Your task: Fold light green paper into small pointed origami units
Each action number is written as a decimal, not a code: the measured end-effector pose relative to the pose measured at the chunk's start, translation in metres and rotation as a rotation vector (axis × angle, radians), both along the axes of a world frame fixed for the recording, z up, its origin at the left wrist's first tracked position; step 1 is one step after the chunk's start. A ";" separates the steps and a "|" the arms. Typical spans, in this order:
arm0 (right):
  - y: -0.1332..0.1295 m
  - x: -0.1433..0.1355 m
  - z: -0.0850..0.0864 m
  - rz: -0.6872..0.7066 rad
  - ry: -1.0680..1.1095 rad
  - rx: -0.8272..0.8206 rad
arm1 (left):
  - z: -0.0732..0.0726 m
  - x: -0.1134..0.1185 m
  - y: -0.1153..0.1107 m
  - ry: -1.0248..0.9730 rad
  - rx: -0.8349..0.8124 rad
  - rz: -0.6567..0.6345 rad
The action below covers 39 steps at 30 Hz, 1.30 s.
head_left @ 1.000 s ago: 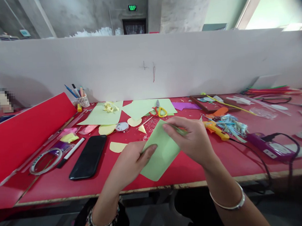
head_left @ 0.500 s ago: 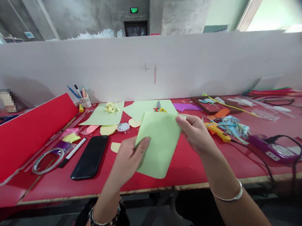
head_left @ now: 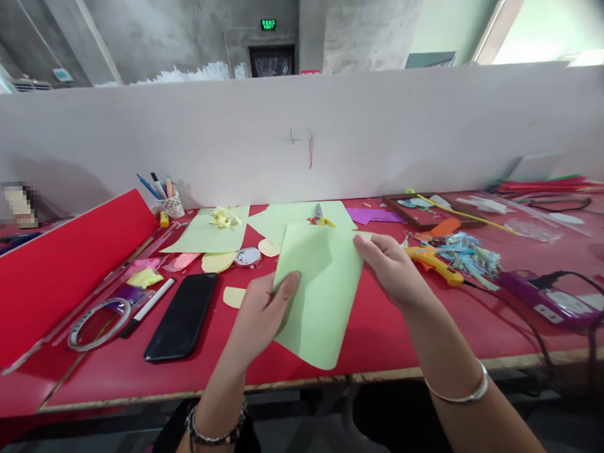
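Observation:
A light green sheet of paper (head_left: 321,292) is held above the red table, its lower edge bowed. My left hand (head_left: 266,305) grips its left side, thumb on the front and the other fingers behind. At the upper right corner my right hand (head_left: 391,266) pinches the sheet between thumb and fingers. Past the sheet's top edge lie pliers (head_left: 320,216) with yellow and red handles, partly covered by it. More light green paper (head_left: 281,217) lies flat behind, and cut pale yellow pieces (head_left: 218,261) are to the left.
A black phone (head_left: 182,318), a marker (head_left: 148,308) and a tape roll (head_left: 100,324) lie left, beside a slanted red board (head_left: 68,273). To the right are a yellow glue gun (head_left: 436,264), blue shreds (head_left: 466,256) and a purple power strip (head_left: 550,297). A white partition (head_left: 203,144) stands behind.
The sheet's lower end has swung slightly down and to the right. Both hands keep their hold, and the view has shifted a little.

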State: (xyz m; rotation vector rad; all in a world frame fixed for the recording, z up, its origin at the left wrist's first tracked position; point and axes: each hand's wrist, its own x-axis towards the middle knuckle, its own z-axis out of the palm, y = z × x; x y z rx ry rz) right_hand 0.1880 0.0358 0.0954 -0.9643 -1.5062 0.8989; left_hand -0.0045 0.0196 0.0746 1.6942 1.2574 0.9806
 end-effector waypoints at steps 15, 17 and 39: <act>0.001 0.000 -0.006 0.111 -0.086 -0.136 | 0.003 -0.001 0.001 -0.014 -0.076 -0.031; 0.001 0.000 -0.008 0.174 -0.070 -0.126 | 0.003 -0.002 0.000 -0.038 -0.087 -0.027; -0.002 -0.004 -0.010 0.292 -0.173 -0.133 | 0.010 -0.008 -0.004 -0.040 -0.074 0.027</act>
